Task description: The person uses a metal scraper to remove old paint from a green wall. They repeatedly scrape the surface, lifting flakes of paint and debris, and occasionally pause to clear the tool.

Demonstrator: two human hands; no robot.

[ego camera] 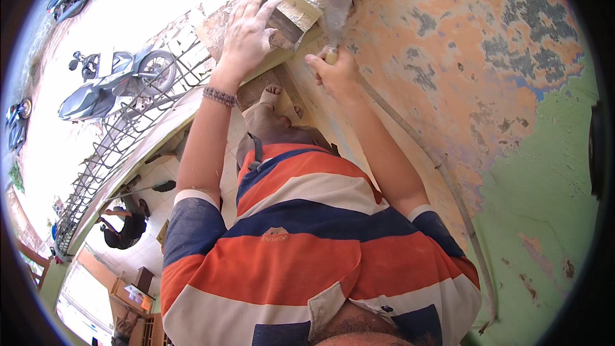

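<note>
My right hand [340, 73] grips the handle of a putty knife [338, 7], its wide metal blade pointing up and away from me near the wall's far corner. Peeling paint covers that wall [432, 38], with orange, grey, blue and green patches. My left hand [247, 33] wears a braided bracelet and holds nothing, its fingers apart. It is over a worn pillar or ledge [290, 7] with a dark recess; whether it touches the surface I cannot tell. Pale dust coats the fingers.
A corrugated conduit [408, 127] runs along the wall at my right. A metal railing [120, 127] borders the left side, with a parked motorcycle [120, 74] beyond. Behind on the left, a bent-over person [127, 226] is on the tiled floor near a long-handled broom [164, 186].
</note>
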